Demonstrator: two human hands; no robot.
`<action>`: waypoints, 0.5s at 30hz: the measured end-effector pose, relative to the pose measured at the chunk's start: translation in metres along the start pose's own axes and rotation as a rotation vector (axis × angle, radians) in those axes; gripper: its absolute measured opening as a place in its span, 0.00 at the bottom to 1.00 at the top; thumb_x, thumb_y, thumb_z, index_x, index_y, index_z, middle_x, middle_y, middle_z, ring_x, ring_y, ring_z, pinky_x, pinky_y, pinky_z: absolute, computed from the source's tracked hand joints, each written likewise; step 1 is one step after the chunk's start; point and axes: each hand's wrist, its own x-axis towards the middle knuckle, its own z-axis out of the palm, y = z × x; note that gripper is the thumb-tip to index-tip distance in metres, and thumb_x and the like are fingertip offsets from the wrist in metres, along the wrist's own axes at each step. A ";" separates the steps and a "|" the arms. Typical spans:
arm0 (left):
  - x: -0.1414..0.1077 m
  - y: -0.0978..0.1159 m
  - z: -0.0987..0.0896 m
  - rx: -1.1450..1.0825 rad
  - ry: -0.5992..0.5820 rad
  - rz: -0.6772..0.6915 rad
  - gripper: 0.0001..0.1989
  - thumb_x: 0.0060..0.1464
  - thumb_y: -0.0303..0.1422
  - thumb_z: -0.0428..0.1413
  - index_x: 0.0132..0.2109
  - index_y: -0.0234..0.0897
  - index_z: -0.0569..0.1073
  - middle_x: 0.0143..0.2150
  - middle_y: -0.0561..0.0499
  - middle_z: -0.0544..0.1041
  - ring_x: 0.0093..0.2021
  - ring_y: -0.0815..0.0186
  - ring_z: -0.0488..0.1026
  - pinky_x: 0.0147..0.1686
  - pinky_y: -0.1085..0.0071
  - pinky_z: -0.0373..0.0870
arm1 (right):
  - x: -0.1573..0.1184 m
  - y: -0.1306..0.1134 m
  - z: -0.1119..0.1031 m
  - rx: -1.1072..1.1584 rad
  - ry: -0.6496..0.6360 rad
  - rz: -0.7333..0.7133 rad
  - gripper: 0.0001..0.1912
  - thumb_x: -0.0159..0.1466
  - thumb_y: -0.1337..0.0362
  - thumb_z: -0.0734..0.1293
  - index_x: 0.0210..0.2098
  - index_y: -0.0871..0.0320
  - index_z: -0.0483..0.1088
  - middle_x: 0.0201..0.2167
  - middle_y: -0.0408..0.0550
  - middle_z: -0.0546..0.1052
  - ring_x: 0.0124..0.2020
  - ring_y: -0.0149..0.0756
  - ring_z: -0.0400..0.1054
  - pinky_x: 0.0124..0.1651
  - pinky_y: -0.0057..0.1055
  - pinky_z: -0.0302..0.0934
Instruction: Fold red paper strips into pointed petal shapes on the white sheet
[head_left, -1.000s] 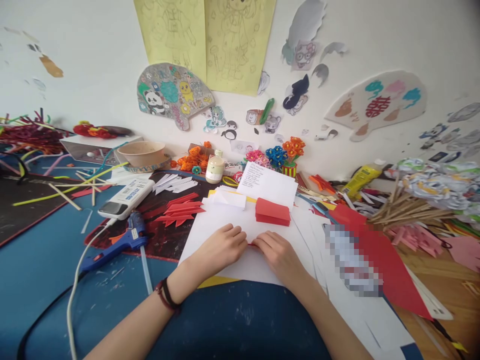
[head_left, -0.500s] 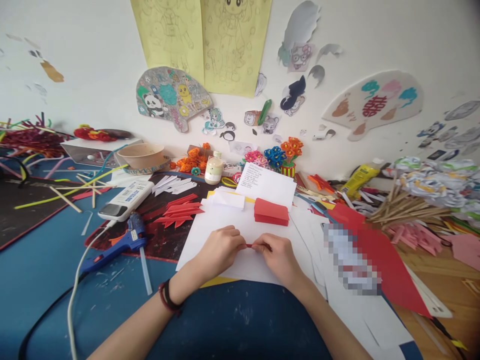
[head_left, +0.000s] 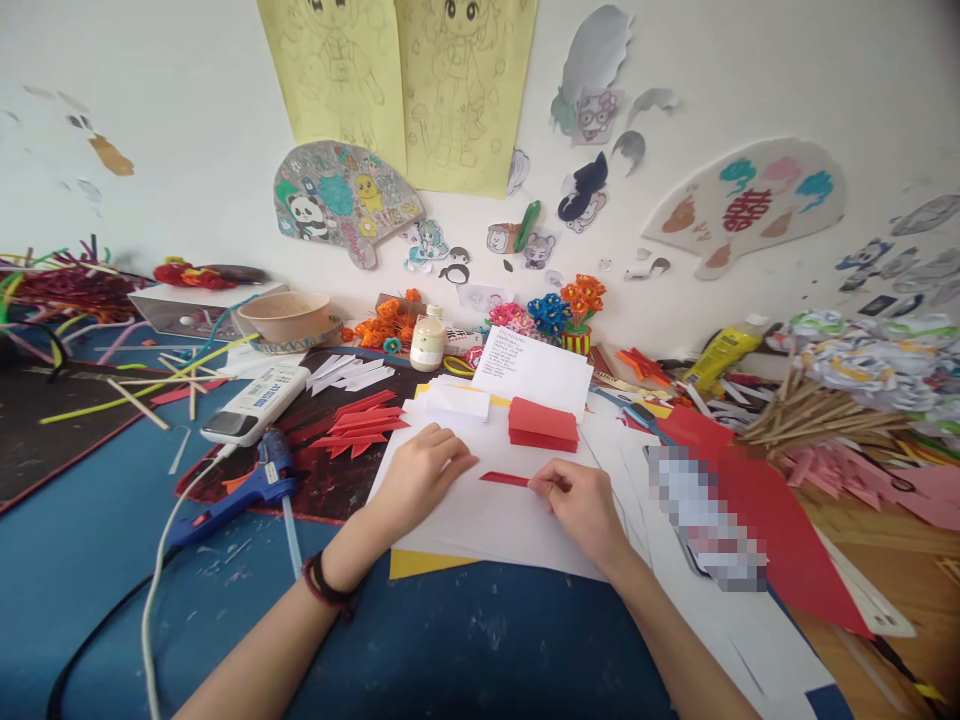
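Observation:
My right hand [head_left: 576, 508] pinches one end of a narrow folded red paper strip [head_left: 504, 479], which points left above the white paper sheets [head_left: 465, 525]. Loosely bent and with nothing in its fingers, my left hand [head_left: 424, 478] is just left of the strip's free, slanted end, apart from it. Beyond my hands sits a stack of red paper pieces [head_left: 543, 423]. Several folded red paper pieces [head_left: 361, 422] lie in a pile to the left, with white paper strips [head_left: 349, 372] behind them.
A blue glue gun [head_left: 259, 485] and a white power bank [head_left: 256, 405] with a cable lie at left. To the right are a blurred-out phone [head_left: 705, 525] and red paper [head_left: 787, 540]. A small bottle [head_left: 428, 338] and craft flowers [head_left: 551, 313] stand along the wall.
My left hand has let go of the red strip and moved left. The right hand has shifted slightly right, keeping hold, and more of the strip shows.

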 end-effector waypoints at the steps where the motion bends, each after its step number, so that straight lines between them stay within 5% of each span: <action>1: 0.000 0.005 0.003 -0.018 -0.003 0.020 0.11 0.62 0.38 0.51 0.37 0.36 0.73 0.34 0.49 0.74 0.38 0.64 0.67 0.38 0.69 0.64 | -0.001 -0.002 0.002 0.006 -0.003 -0.006 0.08 0.58 0.64 0.66 0.23 0.56 0.71 0.19 0.41 0.73 0.19 0.32 0.65 0.27 0.29 0.60; 10: -0.005 0.017 0.022 -0.050 -0.029 0.140 0.14 0.62 0.26 0.47 0.31 0.34 0.74 0.26 0.50 0.71 0.31 0.66 0.65 0.30 0.71 0.62 | -0.007 -0.018 0.012 0.085 -0.095 -0.006 0.11 0.59 0.60 0.67 0.21 0.57 0.69 0.15 0.41 0.70 0.17 0.31 0.61 0.23 0.29 0.58; 15: -0.004 0.017 0.019 -0.023 -0.102 0.117 0.14 0.64 0.30 0.48 0.32 0.35 0.74 0.28 0.50 0.72 0.33 0.65 0.65 0.32 0.70 0.61 | -0.006 -0.015 0.012 0.121 -0.174 -0.020 0.12 0.61 0.59 0.65 0.24 0.57 0.70 0.19 0.43 0.72 0.19 0.31 0.64 0.26 0.30 0.60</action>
